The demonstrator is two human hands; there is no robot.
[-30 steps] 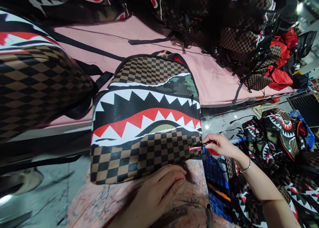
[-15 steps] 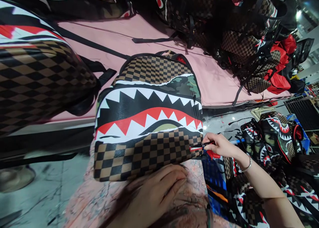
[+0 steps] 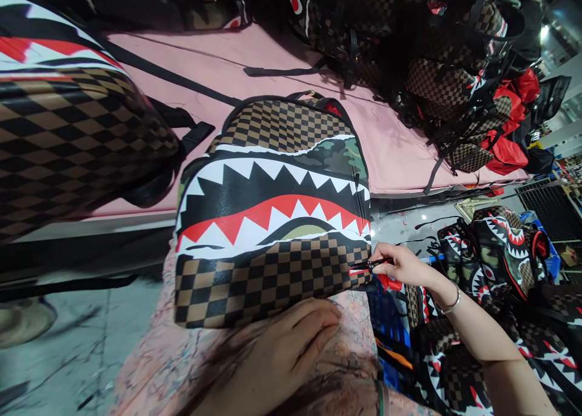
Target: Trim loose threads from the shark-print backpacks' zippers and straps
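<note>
A backpack (image 3: 291,276) with brown-black checks and a printed red and white shark mouth leans at the pink table's edge, its lower end over my lap. My left hand (image 3: 291,343) is closed against its bottom edge, fingers together and slightly bent; the thumb is hidden. At the lower right corner, my right hand (image 3: 400,264) pinches small black thread snips (image 3: 375,263). Their tips lie over a small red and white mark (image 3: 357,271) on the checked panel. Thin dark threads (image 3: 355,185) hang along the backpack's right side. Something red shows beneath my right hand.
Another checked shark backpack (image 3: 77,143) stands close at left on the pink table (image 3: 391,149). Piled bags (image 3: 441,82) fill the table's far right. More backpacks (image 3: 500,246) lie by a blue crate (image 3: 391,367) at lower right. Black straps (image 3: 182,85) trail across the table.
The view has shifted slightly, so the backpack appears a little further right. Both hands keep about the same places. The snips' tips sit slightly higher over the red and white mark.
</note>
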